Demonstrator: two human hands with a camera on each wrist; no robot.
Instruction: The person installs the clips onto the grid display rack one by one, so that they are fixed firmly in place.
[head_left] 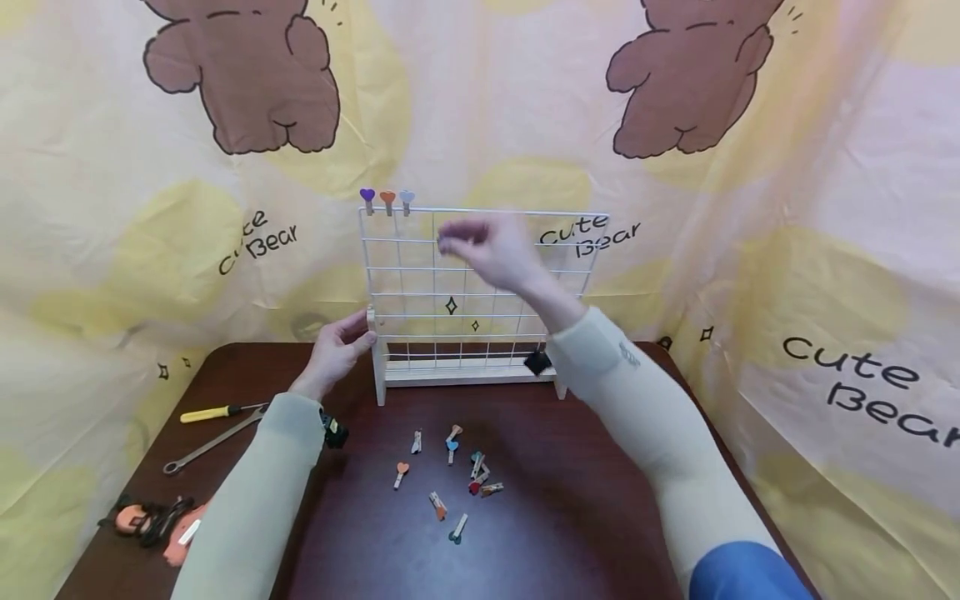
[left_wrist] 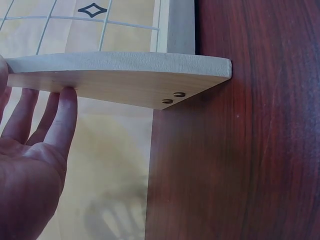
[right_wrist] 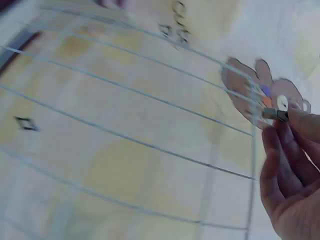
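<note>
My left hand [head_left: 336, 354] holds the wooden side leg [left_wrist: 125, 67] of a white wire grid rack [head_left: 480, 315], its fingertips against the outer face. My right hand [head_left: 495, 250] is raised in front of the grid's upper part, blurred. Between thumb and fingers it pinches a small clothespin [right_wrist: 270, 114]; the clip's heart end is mostly hidden. Three heart-topped clothespins sit on the top wire at the left: a purple one [head_left: 367, 200], an orange one [head_left: 387, 202] and a pale one [head_left: 407, 201].
Several loose heart clothespins, such as an orange one [head_left: 401, 475] and a blue one [head_left: 452, 450], lie on the dark table [head_left: 360, 550]. At the left lie a yellow-handled screwdriver [head_left: 206, 414], a wrench [head_left: 213, 442] and an orange tool with a black cord [head_left: 183, 533]. A printed curtain [head_left: 480, 100] hangs behind.
</note>
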